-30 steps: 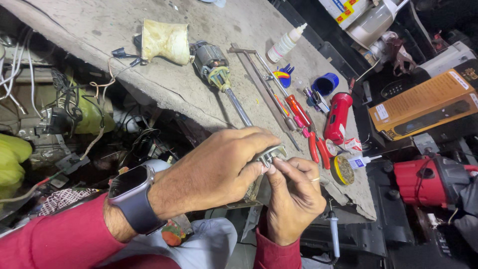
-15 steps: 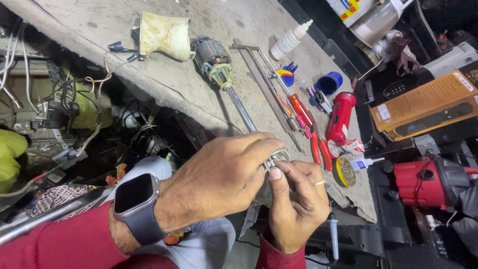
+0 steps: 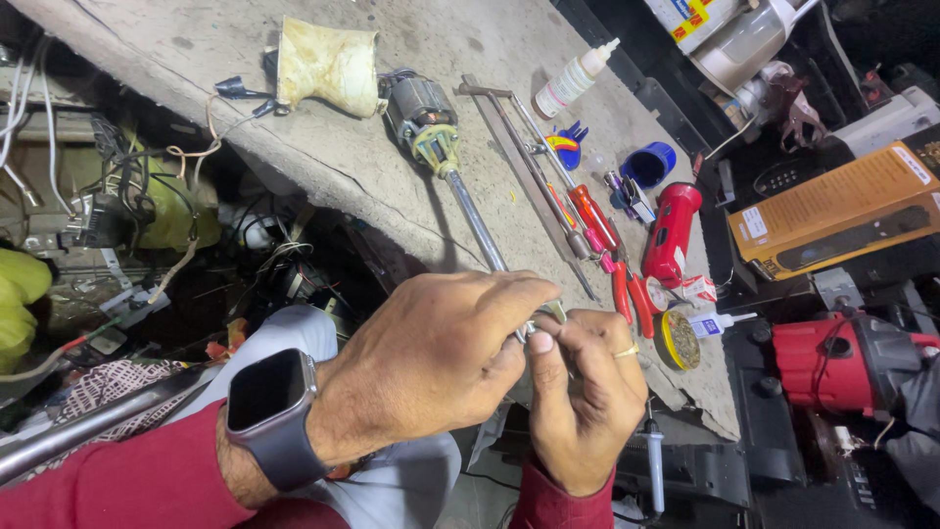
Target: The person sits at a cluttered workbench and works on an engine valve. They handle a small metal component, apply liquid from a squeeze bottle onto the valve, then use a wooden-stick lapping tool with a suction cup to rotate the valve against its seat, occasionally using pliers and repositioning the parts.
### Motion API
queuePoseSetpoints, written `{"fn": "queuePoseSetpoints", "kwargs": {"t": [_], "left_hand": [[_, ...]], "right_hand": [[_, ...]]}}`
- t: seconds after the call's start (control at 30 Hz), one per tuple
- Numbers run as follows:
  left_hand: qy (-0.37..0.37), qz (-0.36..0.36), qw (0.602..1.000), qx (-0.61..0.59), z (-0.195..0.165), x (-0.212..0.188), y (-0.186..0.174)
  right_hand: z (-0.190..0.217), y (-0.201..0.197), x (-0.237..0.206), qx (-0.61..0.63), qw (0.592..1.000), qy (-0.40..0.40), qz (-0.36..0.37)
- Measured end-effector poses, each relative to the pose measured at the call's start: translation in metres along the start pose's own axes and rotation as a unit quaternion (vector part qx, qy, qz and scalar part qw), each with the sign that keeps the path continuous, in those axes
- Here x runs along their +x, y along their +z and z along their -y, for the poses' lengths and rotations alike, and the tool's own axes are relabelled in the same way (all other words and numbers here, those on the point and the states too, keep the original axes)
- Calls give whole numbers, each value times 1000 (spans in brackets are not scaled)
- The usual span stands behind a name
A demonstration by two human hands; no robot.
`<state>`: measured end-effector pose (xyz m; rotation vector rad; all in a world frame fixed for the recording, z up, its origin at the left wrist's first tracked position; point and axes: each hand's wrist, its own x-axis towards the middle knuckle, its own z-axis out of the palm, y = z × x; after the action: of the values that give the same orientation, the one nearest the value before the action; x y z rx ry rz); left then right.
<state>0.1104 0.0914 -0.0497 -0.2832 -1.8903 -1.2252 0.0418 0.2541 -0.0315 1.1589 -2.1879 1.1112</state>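
Between the fingertips of both hands sat a small part of bright, shiny metal. Just beyond the fingers, the motor's shaft was smooth polished steel. The workbench under it looked like rough, matt grey concrete. To the right of the fingers, a torch showed glossy red plastic.

Red torch, blue cup — orange box, red sleeve, dark watch.
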Motion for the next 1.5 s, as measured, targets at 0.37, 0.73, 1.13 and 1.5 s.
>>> {"fn": "queuePoseSetpoints", "kwargs": {"t": [0.37, 0.73, 1.13, 1.5], "left_hand": [[-15, -7, 999, -29, 0, 3, -2], [-6, -20, 1000, -18, -3, 6, -4], [-18, -18, 1000, -13, -6, 8, -3], [-22, -7, 1000, -17, -5, 8, -8]], "right_hand": [[1, 18, -11, -68, 990, -57, -106], [4, 31, -7, -71, 989, -55, -115], [0, 27, -5, -22, 997, -16, -76], [-9, 31, -4, -50, 992, -69, -94]]}}
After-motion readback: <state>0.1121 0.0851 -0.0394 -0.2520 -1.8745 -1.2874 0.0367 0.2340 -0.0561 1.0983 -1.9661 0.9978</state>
